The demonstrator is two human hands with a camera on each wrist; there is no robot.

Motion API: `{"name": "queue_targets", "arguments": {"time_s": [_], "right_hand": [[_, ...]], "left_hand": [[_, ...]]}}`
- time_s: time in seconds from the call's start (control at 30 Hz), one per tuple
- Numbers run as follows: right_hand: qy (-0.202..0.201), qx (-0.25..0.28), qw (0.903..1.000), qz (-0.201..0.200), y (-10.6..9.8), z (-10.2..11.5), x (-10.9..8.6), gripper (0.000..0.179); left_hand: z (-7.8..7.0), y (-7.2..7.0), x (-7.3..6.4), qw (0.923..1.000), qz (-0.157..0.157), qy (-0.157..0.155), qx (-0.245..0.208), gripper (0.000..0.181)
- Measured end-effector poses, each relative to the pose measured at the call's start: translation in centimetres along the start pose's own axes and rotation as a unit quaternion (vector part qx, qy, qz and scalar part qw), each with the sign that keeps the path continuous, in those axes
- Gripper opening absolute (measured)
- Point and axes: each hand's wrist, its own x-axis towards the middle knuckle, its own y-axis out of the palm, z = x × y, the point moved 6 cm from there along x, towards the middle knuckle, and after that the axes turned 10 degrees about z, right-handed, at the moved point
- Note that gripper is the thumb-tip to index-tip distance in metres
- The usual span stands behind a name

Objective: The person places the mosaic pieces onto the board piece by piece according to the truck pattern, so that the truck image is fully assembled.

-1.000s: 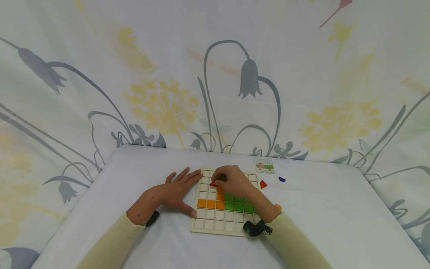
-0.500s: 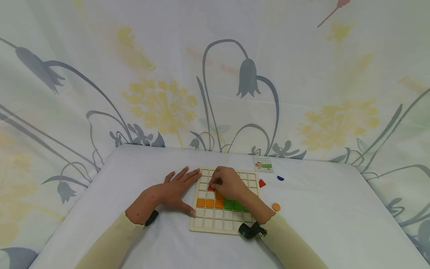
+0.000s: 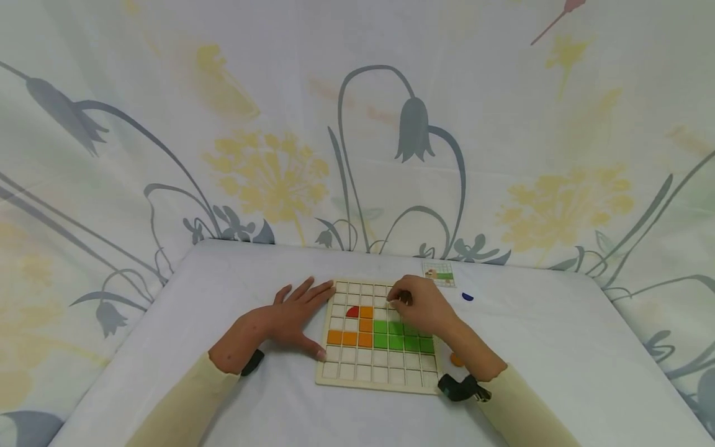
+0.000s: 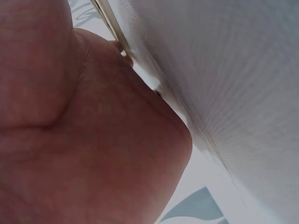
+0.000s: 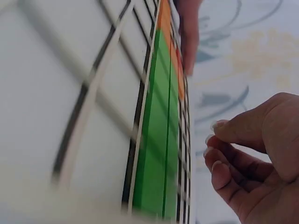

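Observation:
A wooden grid board (image 3: 363, 372) lies on the table, holding orange square tiles (image 3: 349, 338), green tiles (image 3: 388, 335) and a red rounded piece (image 3: 353, 311) in its cells. My left hand (image 3: 293, 316) lies spread against the board's left side, thumb and fingertips touching its edge. Over the board's upper right is my right hand (image 3: 421, 304), its fingers loosely bent. In the right wrist view nothing shows between the right fingertips (image 5: 219, 125), which are apart from the board. The left wrist view is mostly filled by my left palm (image 4: 107, 126).
A small pattern card (image 3: 439, 273) lies behind the board at the right. A dark blue half-round piece (image 3: 467, 297) is on the table right of my right hand. An orange disc (image 3: 457, 359) is partly covered by the right forearm. A printed curtain (image 3: 357, 124) rises behind the table.
My right hand has let go of the red rounded piece, which now sits in a board cell, and has moved right. The red piece beside the board is now hidden. My left hand stays put.

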Motion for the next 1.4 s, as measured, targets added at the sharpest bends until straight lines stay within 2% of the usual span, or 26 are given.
{"name": "queue_targets", "arguments": {"time_s": [0.2,0.3,0.4,0.57,0.73,1.0,1.23,1.4], "right_hand": [[0.021,-0.015,0.9997,-0.004,-3.3,-4.8,-2.1,0.009],[0.026,-0.010,0.9994,0.022,-4.0,-6.8,-2.8,0.011],[0.013,0.009,0.9983,0.056,-3.9,-7.9,-3.1,0.017],[0.001,0.021,0.9971,0.073,-3.6,-8.0,-2.9,0.020],[0.030,0.012,0.9956,0.088,-3.6,-7.7,-3.1,0.017],[0.047,-0.009,0.9916,0.120,-3.6,-7.3,-3.1,0.018],[0.062,-0.041,0.9901,0.119,-3.9,-7.3,-2.5,0.014],[0.074,-0.041,0.9888,0.123,-3.9,-7.3,-2.3,0.012]], "left_hand": [[0.0,0.0,0.1,1.0000,-0.006,-0.001,0.003,0.129],[0.0,0.1,0.1,1.0000,-0.003,-0.002,-0.001,0.129],[0.0,0.1,-0.1,1.0000,-0.001,0.000,-0.005,0.129],[0.0,0.2,-0.3,1.0000,-0.002,0.002,-0.005,0.129],[-0.1,0.1,-0.2,1.0000,-0.003,0.007,-0.004,0.128],[0.2,0.5,0.0,1.0000,-0.004,0.003,-0.005,0.129],[0.1,0.4,-0.1,1.0000,-0.007,0.001,0.000,0.129],[0.3,0.3,-0.1,1.0000,-0.007,0.004,-0.001,0.129]]}}
